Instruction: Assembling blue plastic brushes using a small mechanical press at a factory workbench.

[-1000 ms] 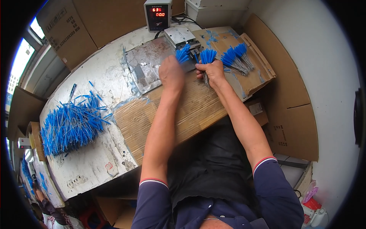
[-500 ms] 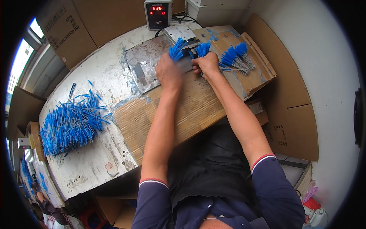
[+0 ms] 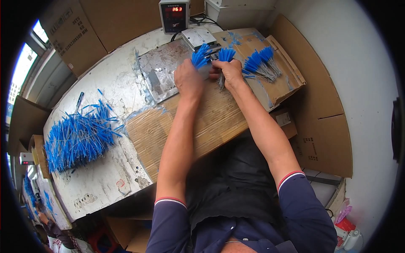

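My left hand (image 3: 188, 79) is closed round a bundle of thin wire pieces with blue sleeve-like ends (image 3: 201, 55), which fan out above the fingers. Close beside it, my right hand (image 3: 230, 72) grips a second bundle of blue-ended wires (image 3: 226, 54), its bare silvery stems hanging below the fingers. Both hands are in front of a small metal machine (image 3: 198, 38) that they partly hide. Another bunch of blue-ended wires (image 3: 263, 63) lies on the cardboard to the right of my right hand.
A large heap of blue-ended wires (image 3: 80, 137) lies on the worn white table (image 3: 101, 192) at left. Flattened cardboard (image 3: 145, 130) covers the table's front edge. Behind the machine stands a box with a red digital display (image 3: 174, 17). At far lower left, another person's arm (image 3: 52, 227) shows.
Both hands have shifted slightly, the left bundle moving a little to the right. The display's red digits have changed. The heap and the bunch on the cardboard stay where they were.
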`<action>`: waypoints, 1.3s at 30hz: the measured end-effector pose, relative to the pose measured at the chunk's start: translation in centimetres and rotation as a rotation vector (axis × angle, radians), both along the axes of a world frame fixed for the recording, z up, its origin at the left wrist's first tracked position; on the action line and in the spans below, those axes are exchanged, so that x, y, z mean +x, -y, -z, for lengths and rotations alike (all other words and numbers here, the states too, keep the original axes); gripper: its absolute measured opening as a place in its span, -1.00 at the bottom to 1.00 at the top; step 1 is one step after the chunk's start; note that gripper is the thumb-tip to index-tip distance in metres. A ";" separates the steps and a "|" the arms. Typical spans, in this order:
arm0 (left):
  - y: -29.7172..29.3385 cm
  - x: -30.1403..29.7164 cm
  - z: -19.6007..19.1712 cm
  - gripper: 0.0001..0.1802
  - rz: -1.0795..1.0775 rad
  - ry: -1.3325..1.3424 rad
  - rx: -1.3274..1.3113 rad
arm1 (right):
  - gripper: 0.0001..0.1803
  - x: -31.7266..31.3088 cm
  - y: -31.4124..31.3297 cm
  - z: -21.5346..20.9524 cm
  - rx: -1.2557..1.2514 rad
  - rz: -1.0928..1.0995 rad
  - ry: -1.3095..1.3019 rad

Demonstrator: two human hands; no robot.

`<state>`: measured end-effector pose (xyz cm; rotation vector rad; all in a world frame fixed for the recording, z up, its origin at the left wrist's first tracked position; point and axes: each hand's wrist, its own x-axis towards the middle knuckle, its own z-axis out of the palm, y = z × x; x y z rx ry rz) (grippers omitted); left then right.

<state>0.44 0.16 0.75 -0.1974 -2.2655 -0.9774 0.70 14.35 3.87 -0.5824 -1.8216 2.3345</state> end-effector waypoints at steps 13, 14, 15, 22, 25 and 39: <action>0.0 -0.2 0.2 -0.86 0.005 0.083 0.000 | -0.75 2.7 -1.0 1.4 -0.048 -0.060 -0.222; 0.1 -0.2 0.2 -0.86 0.002 0.084 -0.001 | -0.75 3.2 -0.9 1.5 -0.049 -0.062 -0.221; 0.2 -0.1 0.2 -0.86 0.009 0.084 0.006 | -0.76 3.8 -0.9 1.5 -0.085 -0.074 -0.265; 0.0 -0.1 0.2 -0.87 0.018 0.052 -0.010 | -0.82 4.2 -0.8 1.3 -0.063 -0.074 -0.259; 0.0 0.0 0.2 -0.87 0.024 0.073 -0.036 | -0.82 4.1 -0.8 1.0 -0.068 -0.070 -0.228; 0.0 0.0 0.1 -0.92 0.020 -0.031 0.048 | -0.89 3.4 -1.5 0.4 -0.120 -0.133 -0.130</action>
